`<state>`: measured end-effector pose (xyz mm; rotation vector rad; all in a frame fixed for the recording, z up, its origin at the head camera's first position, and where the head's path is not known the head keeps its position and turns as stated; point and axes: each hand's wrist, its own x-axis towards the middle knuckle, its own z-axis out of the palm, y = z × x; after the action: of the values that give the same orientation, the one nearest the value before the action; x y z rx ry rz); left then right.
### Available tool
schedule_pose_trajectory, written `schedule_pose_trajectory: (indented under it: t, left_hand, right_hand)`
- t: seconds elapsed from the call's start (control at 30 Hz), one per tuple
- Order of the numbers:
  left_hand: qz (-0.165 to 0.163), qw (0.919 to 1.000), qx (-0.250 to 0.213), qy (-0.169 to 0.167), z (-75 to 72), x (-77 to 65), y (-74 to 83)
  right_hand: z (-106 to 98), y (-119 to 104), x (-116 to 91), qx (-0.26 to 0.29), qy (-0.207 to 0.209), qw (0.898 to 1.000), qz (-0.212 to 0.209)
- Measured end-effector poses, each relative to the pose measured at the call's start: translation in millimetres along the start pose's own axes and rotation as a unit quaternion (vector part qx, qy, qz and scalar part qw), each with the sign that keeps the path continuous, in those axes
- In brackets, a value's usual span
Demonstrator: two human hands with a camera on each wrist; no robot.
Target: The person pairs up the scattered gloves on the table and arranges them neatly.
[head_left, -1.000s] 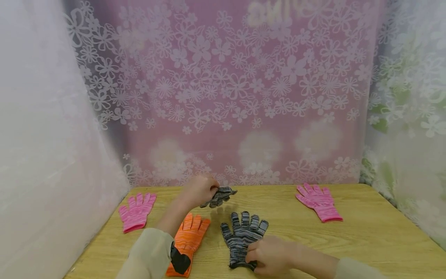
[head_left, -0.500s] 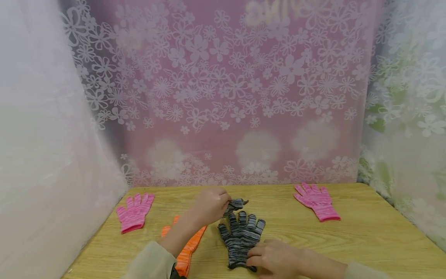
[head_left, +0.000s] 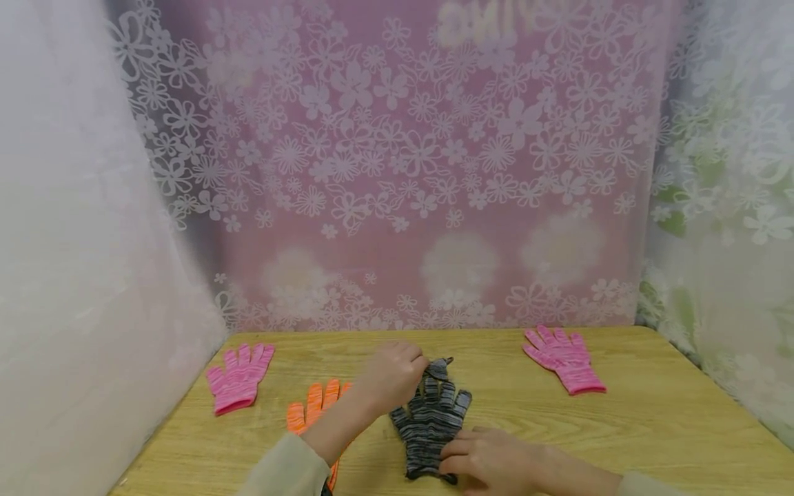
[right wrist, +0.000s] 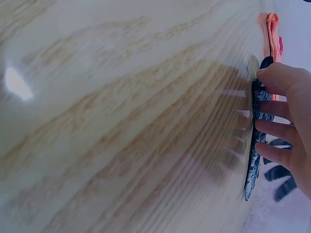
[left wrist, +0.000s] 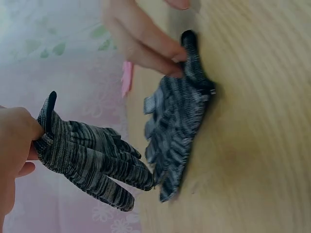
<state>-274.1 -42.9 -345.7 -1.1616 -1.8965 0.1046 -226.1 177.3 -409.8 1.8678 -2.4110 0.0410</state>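
Observation:
My left hand [head_left: 391, 375] pinches the cuff of a black-and-grey striped knit glove [left wrist: 92, 160], which hangs fingers down in the left wrist view. In the head view only a small part of this held glove [head_left: 439, 368] shows past the hand, overlapping the fingertips of a matching glove [head_left: 428, 430]. That second glove lies flat on the wooden table, its fingers pointing away. My right hand [head_left: 490, 455] rests on its cuff at the lower right. With fingers extended, the right hand [right wrist: 291, 116] touches the glove in the right wrist view, thumb at the cuff's end.
An orange glove [head_left: 316, 403] lies to the left, partly covered by my left forearm. One pink glove [head_left: 240, 379] is at the table's far left, another pink glove [head_left: 566, 359] at the back right. Flowered curtains [head_left: 434, 172] enclose the wooden table [head_left: 657, 413] behind and at both sides.
My left hand has carried the held grey glove rightward and closer, from behind the orange glove to above the lying glove's fingertips. The right hand has stayed at the cuff.

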Motion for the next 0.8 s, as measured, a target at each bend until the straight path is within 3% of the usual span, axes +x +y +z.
schedule_pose_trajectory:
  t: [0.13,0.23,0.33,0.47,0.57,0.7,0.8]
  left_hand:
    - [0.023,0.9992,-0.015,-0.029,3.2,-6.1,11.4]
    - [0.006,0.9945,-0.071,-0.077,3.9,-11.1,19.4]
    - [-0.034,0.9807,-0.136,-0.136,2.1,-14.0,25.3]
    - [-0.082,0.9552,-0.196,-0.206,0.0,-15.4,32.1]
    - [-0.101,0.9355,-0.231,-0.247,0.6,-17.6,37.1]
    - [-0.104,0.9198,-0.262,-0.273,3.4,-21.7,42.7]
    - [-0.099,0.9160,-0.272,-0.278,5.5,-24.0,45.5]
  right_hand:
    - [0,-1,-1,0.003,-0.007,1.000,0.006]
    - [-1,-1,-2,0.021,-0.011,1.000,0.008]
    - [-1,0,-4,0.035,-0.002,0.999,0.004]
    - [0,1,-6,0.044,0.007,0.999,0.006]
    - [0,0,-9,0.046,0.009,0.999,0.011]
    - [-1,-1,-13,0.045,0.018,0.999,0.010]
    - [-1,-2,-18,0.043,0.033,0.999,0.000]
